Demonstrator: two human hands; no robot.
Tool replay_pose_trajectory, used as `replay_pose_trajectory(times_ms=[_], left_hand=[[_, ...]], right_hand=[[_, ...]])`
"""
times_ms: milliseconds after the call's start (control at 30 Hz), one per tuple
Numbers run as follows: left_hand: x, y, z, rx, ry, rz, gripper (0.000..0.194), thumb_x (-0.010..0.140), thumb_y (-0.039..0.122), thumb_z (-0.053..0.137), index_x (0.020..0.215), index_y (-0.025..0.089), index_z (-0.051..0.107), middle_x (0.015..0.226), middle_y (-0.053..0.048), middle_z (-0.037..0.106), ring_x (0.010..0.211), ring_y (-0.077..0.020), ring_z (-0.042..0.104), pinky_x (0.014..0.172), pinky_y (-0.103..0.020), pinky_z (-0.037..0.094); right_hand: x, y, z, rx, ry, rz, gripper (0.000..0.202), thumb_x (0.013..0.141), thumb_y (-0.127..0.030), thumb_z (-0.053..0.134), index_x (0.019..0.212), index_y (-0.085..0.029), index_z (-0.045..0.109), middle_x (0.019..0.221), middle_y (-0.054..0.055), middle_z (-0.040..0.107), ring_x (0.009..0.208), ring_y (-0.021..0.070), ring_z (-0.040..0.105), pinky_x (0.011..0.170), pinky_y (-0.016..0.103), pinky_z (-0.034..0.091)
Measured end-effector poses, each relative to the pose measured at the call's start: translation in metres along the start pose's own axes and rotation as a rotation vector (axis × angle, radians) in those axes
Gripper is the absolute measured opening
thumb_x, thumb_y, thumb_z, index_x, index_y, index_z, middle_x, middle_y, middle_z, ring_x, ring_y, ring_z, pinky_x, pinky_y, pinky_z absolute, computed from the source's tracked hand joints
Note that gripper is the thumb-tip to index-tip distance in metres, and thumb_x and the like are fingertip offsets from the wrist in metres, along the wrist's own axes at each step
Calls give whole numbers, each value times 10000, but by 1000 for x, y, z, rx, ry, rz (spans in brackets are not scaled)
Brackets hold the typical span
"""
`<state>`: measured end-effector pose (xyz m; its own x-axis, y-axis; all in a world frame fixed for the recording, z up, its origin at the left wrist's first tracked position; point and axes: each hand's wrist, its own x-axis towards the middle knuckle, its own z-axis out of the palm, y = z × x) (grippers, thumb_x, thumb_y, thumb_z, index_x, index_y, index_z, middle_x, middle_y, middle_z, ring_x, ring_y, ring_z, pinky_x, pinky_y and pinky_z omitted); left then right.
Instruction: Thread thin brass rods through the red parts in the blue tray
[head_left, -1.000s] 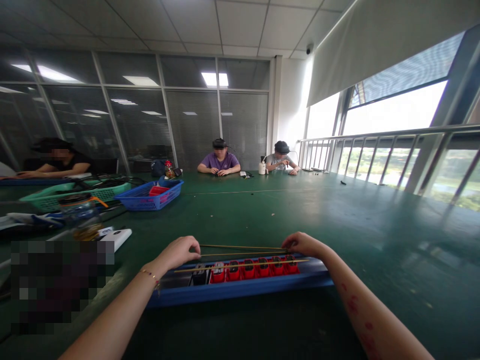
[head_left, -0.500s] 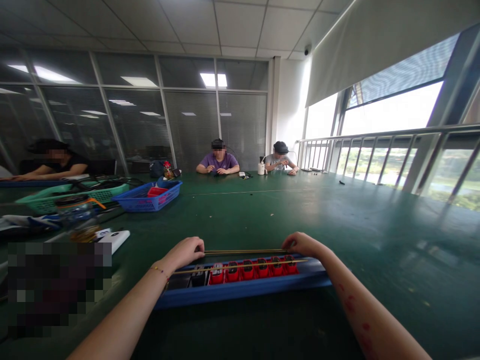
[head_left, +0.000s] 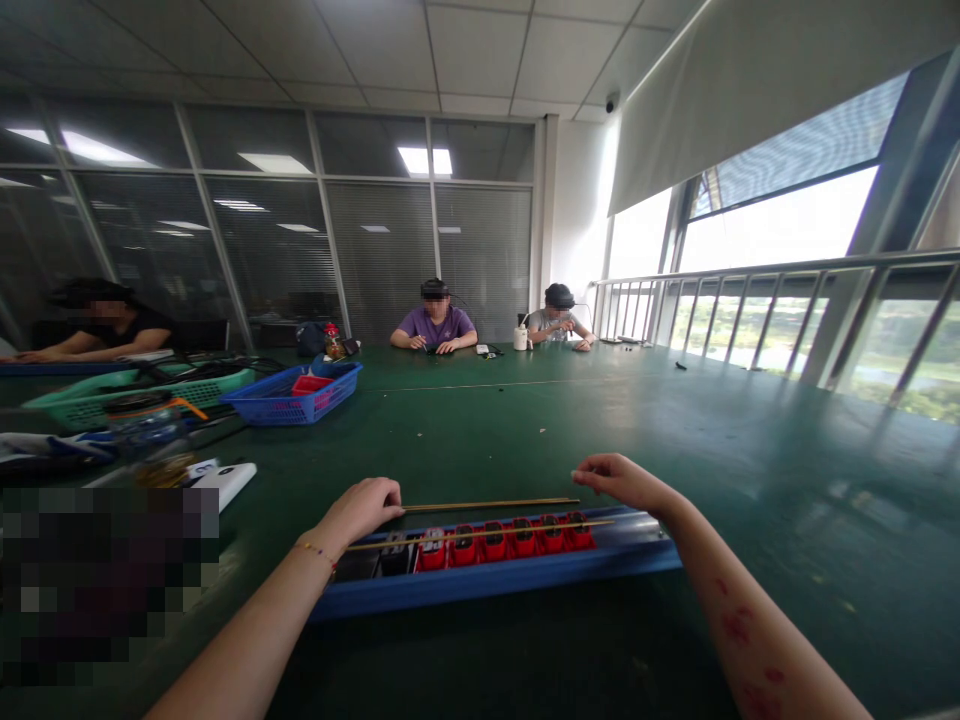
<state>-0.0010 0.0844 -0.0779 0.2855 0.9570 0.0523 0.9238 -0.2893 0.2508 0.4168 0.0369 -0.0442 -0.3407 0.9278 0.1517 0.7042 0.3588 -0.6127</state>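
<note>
Thin sticks (head_left: 491, 504): long axis left-right, beyond blue tray (head_left: 495, 584). Left hand (head_left: 366, 506) nearer, pinching left end. Right hand (head_left: 611, 478) empty, fingers loose, just off right end.

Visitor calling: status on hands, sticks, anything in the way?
Left hand at left end of far sticks; right hand apart from them, seemingly holding nothing. Nearer stick crosses over red holders in blue tray.

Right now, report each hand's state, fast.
Left hand: closed on the left end of thin, straight, yellowish, wood-like sticks.
Right hand: loosely open near their right end, nothing visibly held.
</note>
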Motion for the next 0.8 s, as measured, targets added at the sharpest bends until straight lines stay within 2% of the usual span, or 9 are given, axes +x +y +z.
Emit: replay_pose_trajectory(times_ms=[100,200,367,533,633,700,800], left_hand=[[-1,1,0,-11,5,-9,138,705,350,579,705,222,632,830,-10,651,768,-165,581,641,-226,367],[-2,1,-1,-20,11,-21,141,705,355,579,704,224,631,836,-10,655,766,-169,585,624,-226,365],[-3,3,-2,-30,19,-19,127,705,337,578,708,219,625,827,-14,659,772,-172,590,632,-229,372],[-3,3,-1,-49,14,6,139,709,313,578,810,229,622,829,-7,665,759,-159,597,638,-221,390],[-2,3,-1,-57,3,4,128,706,311,580,788,229,635,830,-8,670,762,-159,600,643,-219,396],[-2,3,-1,-60,-1,5,124,709,319,575,764,233,646,833,-7,672,772,-162,601,649,-219,397],[-3,3,-2,-63,-2,12,136,712,332,569,751,237,657,829,-7,674,774,-165,602,653,-222,398]], right_hand=[[-14,-12,-14,112,-179,1,419,780,-538,463,796,-140,592,684,10,597,578,116,504,508,202,389],[-22,-19,-18,164,-349,18,411,717,-549,549,804,-147,552,655,-10,577,587,116,503,502,194,369],[-20,-23,-10,218,-457,74,404,659,-517,627,825,-163,526,692,2,611,667,152,555,567,213,411],[-18,-22,-9,215,-415,7,370,716,-499,577,861,-159,570,663,-11,581,620,130,520,543,204,387],[-18,-24,-14,167,-390,-69,401,763,-517,501,837,-145,628,698,1,577,662,139,507,607,222,388],[-17,-24,-16,159,-324,-98,425,787,-524,457,813,-142,640,726,8,571,699,142,496,660,230,383],[-15,-18,-16,197,-155,-61,447,801,-547,414,790,-148,614,634,-18,486,603,112,434,574,214,358]])
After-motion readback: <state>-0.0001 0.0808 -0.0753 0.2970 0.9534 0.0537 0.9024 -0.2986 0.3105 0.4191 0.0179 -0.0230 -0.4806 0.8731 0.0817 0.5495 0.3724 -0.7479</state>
